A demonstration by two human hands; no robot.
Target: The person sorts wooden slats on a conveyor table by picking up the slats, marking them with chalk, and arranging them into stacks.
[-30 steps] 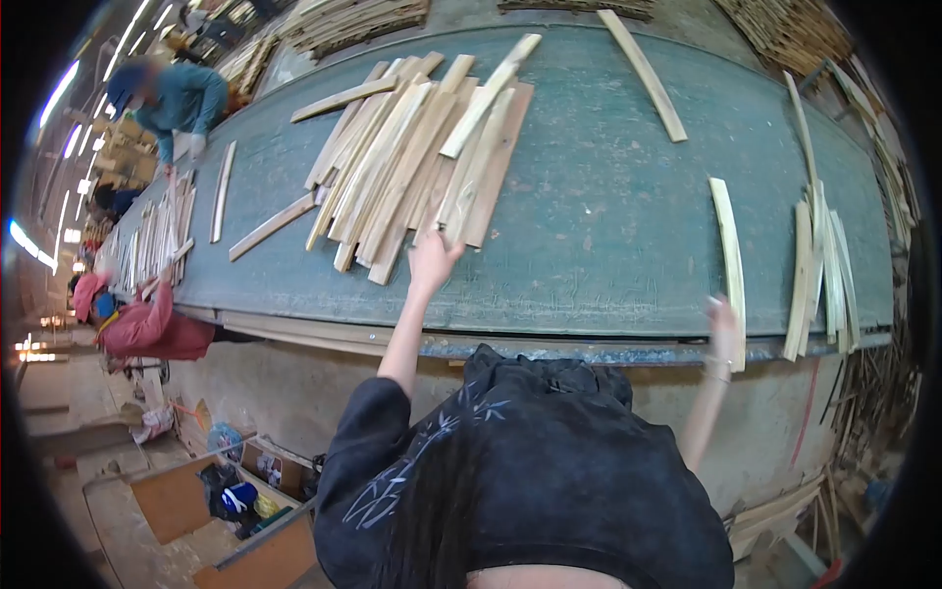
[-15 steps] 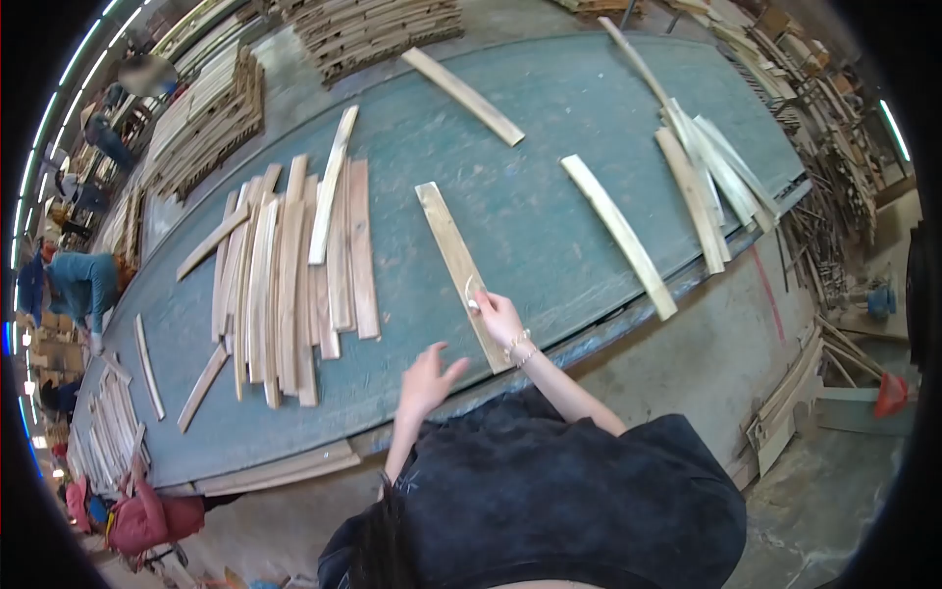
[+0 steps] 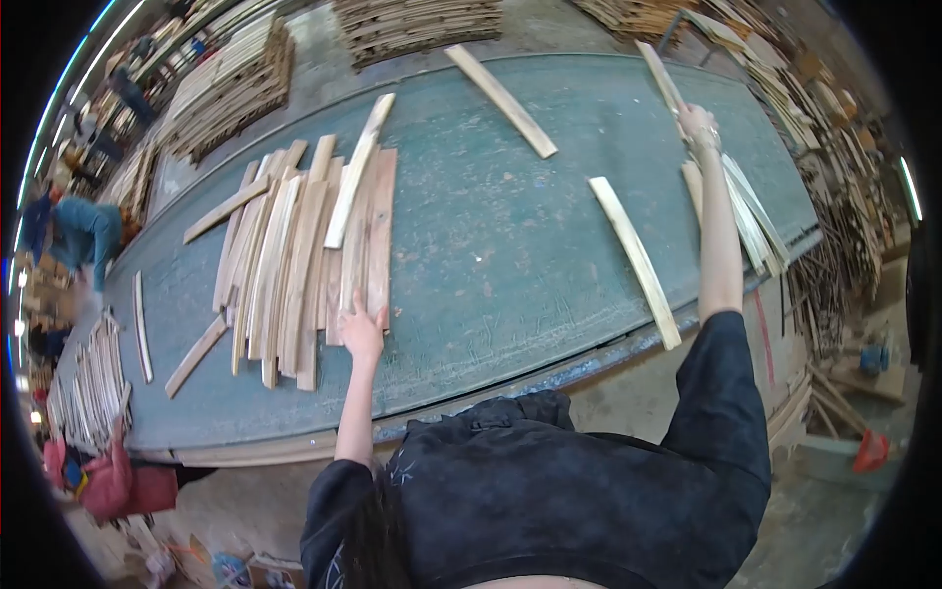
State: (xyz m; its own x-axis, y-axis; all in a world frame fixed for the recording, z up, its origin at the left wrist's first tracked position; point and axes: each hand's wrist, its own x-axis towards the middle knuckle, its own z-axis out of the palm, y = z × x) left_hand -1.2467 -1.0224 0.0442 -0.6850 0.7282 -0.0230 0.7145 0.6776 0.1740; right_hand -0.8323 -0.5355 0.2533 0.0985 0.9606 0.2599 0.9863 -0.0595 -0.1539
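My left hand [image 3: 363,332] rests with spread fingers on the lower ends of wooden strips at the right side of a pile [image 3: 299,265]. One pale strip [image 3: 359,172] lies slantwise over the top of that pile. Far to the right, my outstretched right hand [image 3: 699,126] is closed at the near end of a narrow wooden strip [image 3: 658,74]; its fingertips are partly hidden. Below that hand, several pale strips [image 3: 754,216] lie fanned together, partly covered by my forearm. A single curved strip [image 3: 636,260] lies left of them.
All this lies on a long green table [image 3: 481,294]. Another strip [image 3: 502,101] lies near its far edge. At the left end, a person in red [image 3: 128,481] and a person in blue [image 3: 88,231] stand by more strips [image 3: 93,383]. Stacked wood [image 3: 417,29] stands beyond.
The strip under my right hand in the middle has gone from there. My left hand has moved left onto the pile, and my right hand has reached far right to another strip.
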